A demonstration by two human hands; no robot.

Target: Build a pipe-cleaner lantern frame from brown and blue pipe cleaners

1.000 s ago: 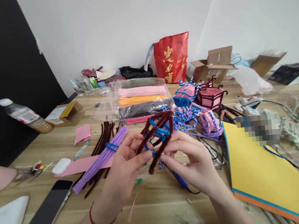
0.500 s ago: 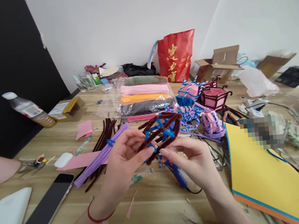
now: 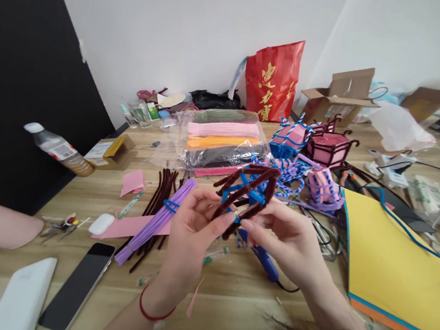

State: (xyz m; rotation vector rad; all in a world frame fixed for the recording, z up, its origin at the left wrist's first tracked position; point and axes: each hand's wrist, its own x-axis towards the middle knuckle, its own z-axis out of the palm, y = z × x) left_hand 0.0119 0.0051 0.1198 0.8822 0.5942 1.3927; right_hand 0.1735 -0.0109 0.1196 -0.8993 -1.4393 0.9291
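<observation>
My left hand [image 3: 193,235] and my right hand [image 3: 289,238] hold a small open frame of pipe cleaners [image 3: 256,197] between them, raised above the table. Dark brown fuzzy stems form its outer ribs, with blue pieces crossing inside. Both thumbs and fingertips pinch its lower edge, close together, near a blue joint. Fingers behind the frame are partly hidden. Below my right hand lies a blue-handled tool [image 3: 266,264] with a black cord. Left of my left hand, a bundle of purple pipe cleaners [image 3: 155,220] rests across loose brown pipe cleaners [image 3: 163,188].
Finished pink lanterns [image 3: 329,149] stand at the right, behind yellow sheets [image 3: 400,256]. A clear pack of coloured pipe cleaners [image 3: 223,141] lies at the back by a red bag [image 3: 274,82]. A phone [image 3: 78,287], white power bank [image 3: 23,303] and bottle [image 3: 61,152] are left. Another person's arm [image 3: 5,222] rests there.
The camera view has turned slightly left, so the scene sits further right. Both hands keep their pinch on the pipe-cleaner frame, which has barely changed its pose.
</observation>
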